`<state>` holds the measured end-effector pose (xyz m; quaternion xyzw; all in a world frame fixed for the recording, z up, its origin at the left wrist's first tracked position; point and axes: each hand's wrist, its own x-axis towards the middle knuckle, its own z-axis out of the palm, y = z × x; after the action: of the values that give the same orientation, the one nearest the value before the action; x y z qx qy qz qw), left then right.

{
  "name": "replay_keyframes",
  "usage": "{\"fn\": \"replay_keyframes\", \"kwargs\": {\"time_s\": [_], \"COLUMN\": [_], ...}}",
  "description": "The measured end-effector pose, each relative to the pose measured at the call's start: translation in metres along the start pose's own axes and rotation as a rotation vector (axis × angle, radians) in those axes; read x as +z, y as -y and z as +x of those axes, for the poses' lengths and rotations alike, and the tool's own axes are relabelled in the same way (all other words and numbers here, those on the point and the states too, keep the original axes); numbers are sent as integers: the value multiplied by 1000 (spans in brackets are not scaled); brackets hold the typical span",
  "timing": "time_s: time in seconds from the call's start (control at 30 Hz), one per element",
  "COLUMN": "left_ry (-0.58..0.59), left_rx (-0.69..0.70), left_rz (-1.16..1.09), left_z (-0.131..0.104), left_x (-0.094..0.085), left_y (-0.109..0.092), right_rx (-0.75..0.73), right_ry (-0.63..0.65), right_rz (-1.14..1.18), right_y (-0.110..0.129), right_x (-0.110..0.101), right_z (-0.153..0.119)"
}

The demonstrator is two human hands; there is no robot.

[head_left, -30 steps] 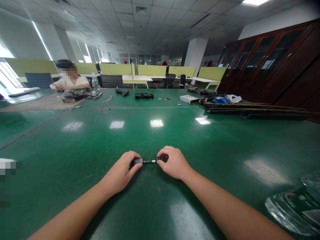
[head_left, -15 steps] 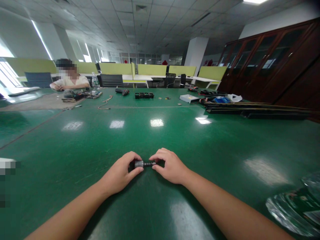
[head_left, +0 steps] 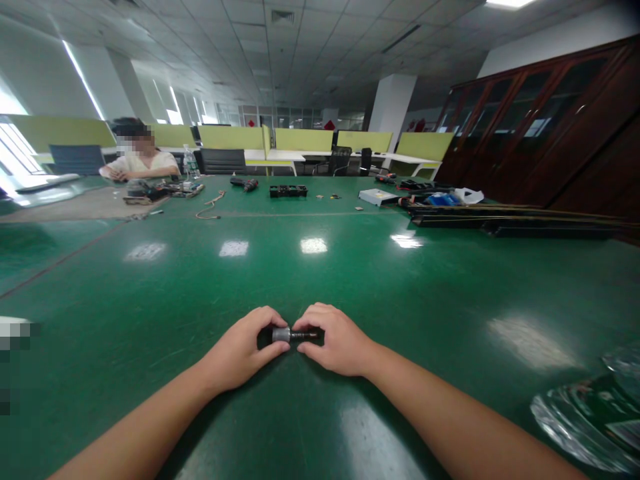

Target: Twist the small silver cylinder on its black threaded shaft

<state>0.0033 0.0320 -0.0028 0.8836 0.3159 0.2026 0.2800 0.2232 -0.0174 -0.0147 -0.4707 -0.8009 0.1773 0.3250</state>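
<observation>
Low over the green table, my left hand (head_left: pixel 244 350) closes thumb and fingers around a short grey cylinder with a thin dark ridged shaft (head_left: pixel 281 335); its exact kind is too small to make out. The shaft points right, lying level between the thumb and fingers of my right hand (head_left: pixel 343 340). Those right fingertips are curled about the shaft close to the cylinder's end. Whether every fingertip touches it is hard to see.
Front right stands a large clear bottle (head_left: pixel 590 420). Across the green table (head_left: pixel 320 280) are a power drill (head_left: pixel 244 184), a black slotted block (head_left: pixel 289 191), a cord (head_left: pixel 213 205), a silver box (head_left: pixel 379 197) and long black bars (head_left: pixel 515 223). A person (head_left: pixel 143 157) sits far left.
My right hand has shifted left along the shaft, from its tip to near the cylinder. Both hands and the piece are slightly lower and nearer to me.
</observation>
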Motion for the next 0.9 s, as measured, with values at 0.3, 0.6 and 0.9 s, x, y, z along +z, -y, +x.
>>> {"fn": "replay_keyframes", "kwargs": {"time_s": [0.3, 0.6, 0.9], "left_ry": [2, -13, -7], "left_rx": [5, -25, -27], "left_rz": [4, 20, 28], "left_z": [0, 0, 0], "left_x": [2, 2, 1], "left_y": [2, 0, 0], "right_rx": [-33, -22, 3], "right_ry": [28, 23, 18], "right_rz": [-46, -43, -36], "right_y": [-5, -4, -3], "right_x": [4, 3, 2], "right_z": [1, 1, 2]}}
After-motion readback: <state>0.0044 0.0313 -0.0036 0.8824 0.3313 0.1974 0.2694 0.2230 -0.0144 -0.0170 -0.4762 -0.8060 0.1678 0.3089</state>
